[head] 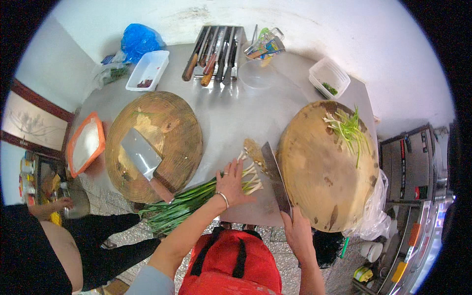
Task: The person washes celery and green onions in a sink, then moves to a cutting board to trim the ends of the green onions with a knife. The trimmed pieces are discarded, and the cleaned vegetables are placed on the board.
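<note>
My left hand [231,184] lies with fingers spread over the white ends of a bunch of green onions [191,201] on the steel table; whether it grips them is hidden. A cleaver [277,177] is upright, edge-on, in my right hand [298,225], beside the left rim of the right round wooden chopping block [324,177]. Small cut root ends [254,151] are scattered between the bunch and the blade. Several loose green onions [348,131] rest on that block's far part. A second cleaver [141,151] lies flat on the left round wooden block [180,136].
A knife rack [238,33] with several knives stands at the back, near a clear bowl [256,75] and white plastic containers [165,59]. An orange-rimmed tub of white powder [99,127] sits at the left. Another person [37,250] stands at the lower left.
</note>
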`<state>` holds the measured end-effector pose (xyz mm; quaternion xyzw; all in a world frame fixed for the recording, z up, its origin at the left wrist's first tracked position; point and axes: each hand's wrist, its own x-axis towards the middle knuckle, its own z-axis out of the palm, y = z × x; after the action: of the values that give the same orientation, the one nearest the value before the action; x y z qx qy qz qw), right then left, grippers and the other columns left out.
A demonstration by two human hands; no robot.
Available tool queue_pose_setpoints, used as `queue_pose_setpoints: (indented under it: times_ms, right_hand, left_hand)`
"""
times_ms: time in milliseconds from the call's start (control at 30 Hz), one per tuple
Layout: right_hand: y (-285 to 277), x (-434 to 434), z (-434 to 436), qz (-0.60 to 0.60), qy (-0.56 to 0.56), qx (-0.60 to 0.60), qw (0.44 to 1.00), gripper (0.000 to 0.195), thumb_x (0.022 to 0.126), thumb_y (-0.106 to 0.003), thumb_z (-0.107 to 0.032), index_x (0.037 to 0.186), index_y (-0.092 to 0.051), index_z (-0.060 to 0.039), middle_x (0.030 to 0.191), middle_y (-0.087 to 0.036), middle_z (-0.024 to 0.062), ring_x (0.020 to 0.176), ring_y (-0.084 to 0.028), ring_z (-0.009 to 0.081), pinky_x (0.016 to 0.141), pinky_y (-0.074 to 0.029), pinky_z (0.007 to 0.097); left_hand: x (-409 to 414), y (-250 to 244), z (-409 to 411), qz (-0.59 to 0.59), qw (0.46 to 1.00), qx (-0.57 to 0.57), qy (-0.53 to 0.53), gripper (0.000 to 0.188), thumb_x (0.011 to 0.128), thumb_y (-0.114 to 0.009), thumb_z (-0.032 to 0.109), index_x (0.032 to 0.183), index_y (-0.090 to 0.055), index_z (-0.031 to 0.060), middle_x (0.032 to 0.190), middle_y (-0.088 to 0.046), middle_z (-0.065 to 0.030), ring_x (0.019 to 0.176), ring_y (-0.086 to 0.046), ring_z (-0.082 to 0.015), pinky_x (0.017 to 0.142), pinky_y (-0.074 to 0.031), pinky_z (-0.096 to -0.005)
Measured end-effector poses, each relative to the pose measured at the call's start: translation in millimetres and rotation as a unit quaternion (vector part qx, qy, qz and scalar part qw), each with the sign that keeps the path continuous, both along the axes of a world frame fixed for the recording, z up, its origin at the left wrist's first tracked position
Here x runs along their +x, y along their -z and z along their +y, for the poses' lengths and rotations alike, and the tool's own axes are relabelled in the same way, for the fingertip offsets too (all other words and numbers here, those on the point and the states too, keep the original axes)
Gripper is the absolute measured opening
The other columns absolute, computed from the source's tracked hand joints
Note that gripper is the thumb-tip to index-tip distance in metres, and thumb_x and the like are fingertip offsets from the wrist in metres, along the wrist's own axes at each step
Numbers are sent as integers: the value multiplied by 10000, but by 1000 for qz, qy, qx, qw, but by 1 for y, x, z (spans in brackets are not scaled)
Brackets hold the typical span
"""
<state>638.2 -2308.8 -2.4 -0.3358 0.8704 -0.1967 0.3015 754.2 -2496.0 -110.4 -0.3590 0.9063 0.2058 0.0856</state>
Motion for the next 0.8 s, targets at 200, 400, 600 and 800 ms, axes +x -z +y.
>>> queue_pose_setpoints:
  times_ms: [200, 400, 600, 800]
  right_hand:
    - [15, 25, 19, 26, 43, -84, 995, 225, 868, -573, -137, 1006, -529, 34, 919, -592, 287, 850, -568, 442, 741, -445, 462]
    - [21, 33, 34, 16, 29, -13, 999, 343, 881, -578, -237, 1097, -577, 30, 971, -614, 254, 896, -608, 348, 774, -476, 446]
    - [66, 32, 42, 48, 68, -140, 987, 222, 876, -575, -164, 951, -544, 42, 784, -593, 237, 698, -571, 335, 667, -450, 394]
    - [66, 26, 39, -16, 107, -112, 988, 198, 889, -564, -184, 818, -489, -15, 589, -464, 31, 470, -431, 106, 426, -347, 286]
  left_hand:
    - [25, 33, 0, 144, 985, 67, -70, 846, 663, -754, 309, 1333, -353, -18, 1311, -436, -207, 1204, -421, -361, 964, -385, -473]
    - [21, 59, -7, 125, 983, -105, -80, 294, 772, -543, 100, 1054, -536, 17, 985, -574, -161, 899, -576, -307, 786, -495, -398]
    - [27, 63, -29, 125, 976, -77, -162, 161, 829, -490, 117, 966, -563, 74, 915, -577, -113, 654, -640, -256, 571, -532, -338]
    - [13, 36, -72, 101, 959, -45, -261, 143, 848, -501, 72, 977, -452, 37, 960, -563, -174, 768, -647, -343, 633, -535, -443]
